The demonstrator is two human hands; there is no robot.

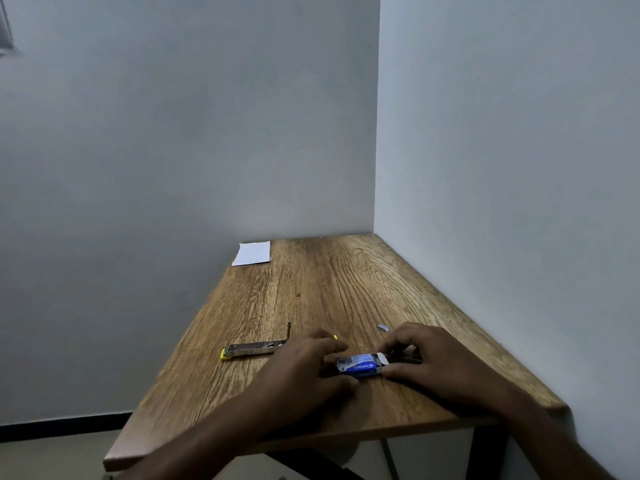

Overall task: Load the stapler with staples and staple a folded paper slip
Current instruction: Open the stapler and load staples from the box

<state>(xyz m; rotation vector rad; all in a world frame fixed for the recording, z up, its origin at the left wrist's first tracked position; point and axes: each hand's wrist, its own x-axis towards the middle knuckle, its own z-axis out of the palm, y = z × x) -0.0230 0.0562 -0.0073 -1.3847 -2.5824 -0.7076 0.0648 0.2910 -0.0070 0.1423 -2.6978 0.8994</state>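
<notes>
Both hands pinch blue staple box point(358, 366) on near tabletop point(329, 289): left hand point(311, 365) at its left end, right hand point(426, 362) at open right end. Opened stapler point(256, 348) lies just left; paper slip point(252, 253) far left.

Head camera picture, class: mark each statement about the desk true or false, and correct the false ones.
1. Both hands are on the blue staple box. True: the left hand and right hand hold it at either end.
2. The stapler lies closed. False: it lies opened out on the wooden table.
3. The white paper sits at the table's far left corner. True.
4. The paper lies under the stapler. False: they are well apart.
5. A small staple strip lies loose beyond the right hand. True.
</notes>
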